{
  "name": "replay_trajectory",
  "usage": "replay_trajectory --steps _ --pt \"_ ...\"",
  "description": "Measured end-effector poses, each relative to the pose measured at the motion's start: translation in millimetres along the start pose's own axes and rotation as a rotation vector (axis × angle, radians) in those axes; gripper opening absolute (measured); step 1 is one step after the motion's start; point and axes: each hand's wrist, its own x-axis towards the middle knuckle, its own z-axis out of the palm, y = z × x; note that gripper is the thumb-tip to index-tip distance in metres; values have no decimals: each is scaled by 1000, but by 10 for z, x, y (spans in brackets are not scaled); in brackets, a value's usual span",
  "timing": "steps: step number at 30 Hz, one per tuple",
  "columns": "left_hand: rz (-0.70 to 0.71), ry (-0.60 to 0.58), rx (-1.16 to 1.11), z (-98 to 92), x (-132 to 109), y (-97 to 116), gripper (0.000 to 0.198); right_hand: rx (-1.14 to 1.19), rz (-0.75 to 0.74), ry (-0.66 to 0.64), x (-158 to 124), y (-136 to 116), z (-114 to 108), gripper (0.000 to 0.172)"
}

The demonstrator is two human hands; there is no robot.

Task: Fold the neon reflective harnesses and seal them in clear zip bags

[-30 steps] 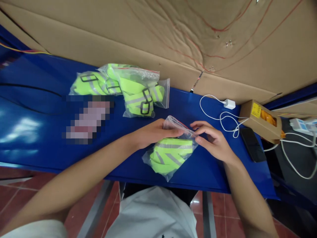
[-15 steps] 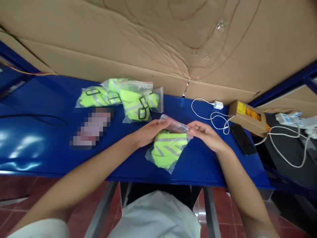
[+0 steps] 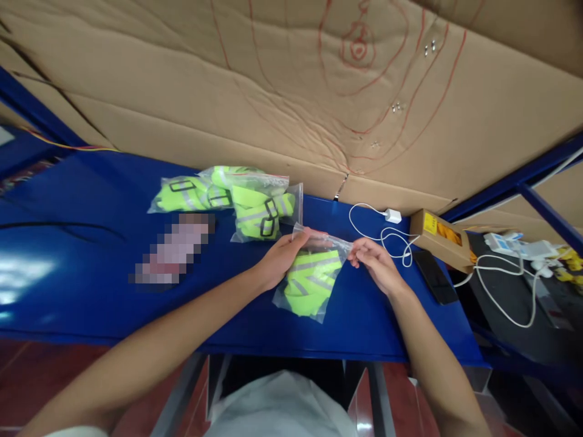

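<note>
A clear zip bag with a folded neon-yellow reflective strap inside lies near the table's front edge. My left hand grips the bag's upper left side, and its fingertips show through the plastic below the zip. At the top right corner, my right hand pinches the zip end, fingers curled. Just behind, several similar bagged yellow straps with black buckles lie in an overlapping pile.
The blue table backs onto a cardboard panel. To the right are a black phone, a small cardboard box and a white charger with its cable. A pixelated item lies left.
My view has tilted up, showing more of the cardboard. The left fingers now reach farther along the bag's top, and the right fingers have curled closer at its corner.
</note>
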Motion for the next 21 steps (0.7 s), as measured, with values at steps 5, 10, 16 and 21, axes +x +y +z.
replay_trajectory --steps 5,10,16,21 --pt "4 34 68 26 -36 4 60 -43 -18 85 -4 98 81 27" --pt "-50 7 41 13 -98 -44 65 -87 -43 170 -29 143 148 24" --pt "-138 -47 -38 -40 -107 -158 58 -151 -22 200 -46 97 227 20" --pt "-117 -43 -56 -91 -38 -222 45 -166 7 179 -46 82 277 22"
